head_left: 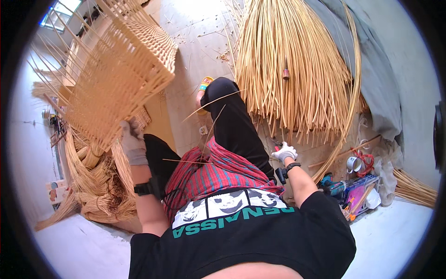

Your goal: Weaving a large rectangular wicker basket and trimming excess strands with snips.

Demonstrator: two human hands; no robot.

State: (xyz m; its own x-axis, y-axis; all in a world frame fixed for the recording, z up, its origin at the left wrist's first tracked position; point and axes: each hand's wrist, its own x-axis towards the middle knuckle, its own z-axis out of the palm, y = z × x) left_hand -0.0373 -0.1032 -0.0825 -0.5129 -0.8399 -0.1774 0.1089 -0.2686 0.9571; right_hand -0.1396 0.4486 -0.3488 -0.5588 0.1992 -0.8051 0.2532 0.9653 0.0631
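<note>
Left hand (133,143) at basket (116,79), right hand (284,152) on tool (277,148)

The basket stood tilted at the person's front left, its woven wall turned toward the lap and a row of long stakes (41,69) jutting from its far side. The gloved left hand was at its near lower edge. The fingers there were dark and partly hidden, so I could not tell whether they gripped the weave or only rested against it.

The gloved right hand, beside the right knee, had its fingers curled around the small tool, which showed a red handle and a dark head; its kind was unclear. Just beyond lay a broad spread of canes (297,93), with a wood-handled tool (285,73) on top. Thin loose stalks (188,162) crossed the lap, over a red striped cloth (202,179). Coiled bundles (88,190) lay to the left; a mug (354,164) and a teal drill (335,187) to the right.
</note>
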